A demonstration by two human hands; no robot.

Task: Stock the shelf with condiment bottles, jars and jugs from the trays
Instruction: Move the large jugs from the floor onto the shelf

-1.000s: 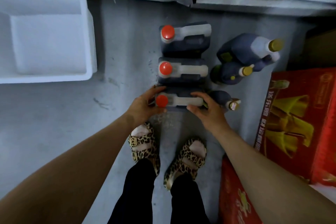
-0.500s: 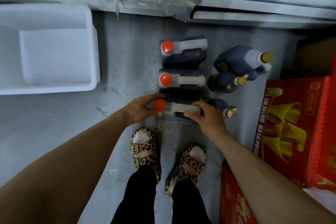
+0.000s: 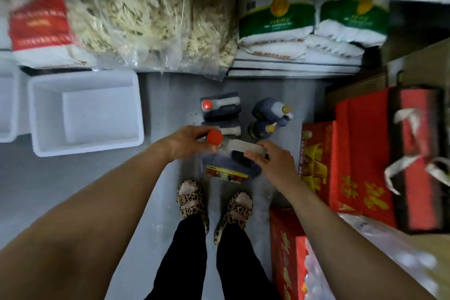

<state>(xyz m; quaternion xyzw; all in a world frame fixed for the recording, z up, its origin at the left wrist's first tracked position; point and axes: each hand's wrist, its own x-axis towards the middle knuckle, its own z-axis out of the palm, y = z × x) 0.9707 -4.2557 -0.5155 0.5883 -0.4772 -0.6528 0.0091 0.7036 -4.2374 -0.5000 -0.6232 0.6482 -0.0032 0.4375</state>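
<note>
A dark jug (image 3: 229, 165) with a red cap and a pale handle is lifted off the grey floor, held between both hands. My left hand (image 3: 187, 145) grips its neck just under the cap. My right hand (image 3: 272, 161) is closed on the handle. Two matching red-capped jugs (image 3: 220, 106) stand on the floor behind it; the nearer one is mostly hidden by my left hand. To their right stand dark bottles (image 3: 270, 114) with gold caps. The shelf (image 3: 292, 67) runs along the top, loaded with bags.
Two white tubs (image 3: 85, 114) sit on the floor at the left. Red cartons (image 3: 360, 153) are stacked at the right and lower right. Bags of rice (image 3: 275, 29) and dried strips (image 3: 136, 27) lie on the shelf. My sandalled feet stand just below the jug.
The nearest jug has come up off the floor in both hands, showing its yellow label. The view has tilted up, revealing the loaded shelf.
</note>
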